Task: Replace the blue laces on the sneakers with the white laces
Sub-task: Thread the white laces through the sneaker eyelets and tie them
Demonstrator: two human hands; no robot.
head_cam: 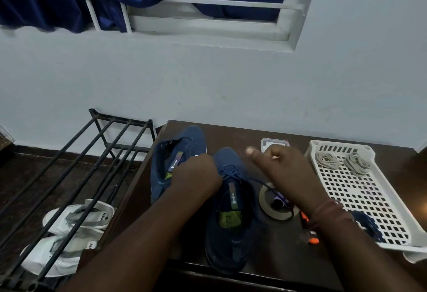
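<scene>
Unlacing looked to be the step in hand, with both blue sneakers standing side by side on the dark table (300,264), toes pointing away toward the wall and heels toward the near edge. Left sneaker (184,140) sat open-throated and apparently without a lace; right sneaker (227,229) kept its blue lace (231,175) across the throat. Left hand (196,174) rested curled at the top of that lacing, between the two shoes, seemingly pinching the lace, though the fingertips were hidden and that could not be told for sure. Right hand (280,171) hovered just right of the toe, fingers bent, thumb stuck out, one strand of blue lace running from the eyelets out toward its underside; whether gripped or merely passing below, impossible to tell. Long axis of the shoe ran straight away from the body, so pulling the lace free seemed to call for drawing sideways and outward, right hand nearer the loose strand, left hand nearer the eyelets. White laces (328,161) lay coiled in two bundles at the far end of the white basket (381,229), well to the right, with a heap of dark blue cord (367,223) nearer its front, probably the lace off the other shoe.
</scene>
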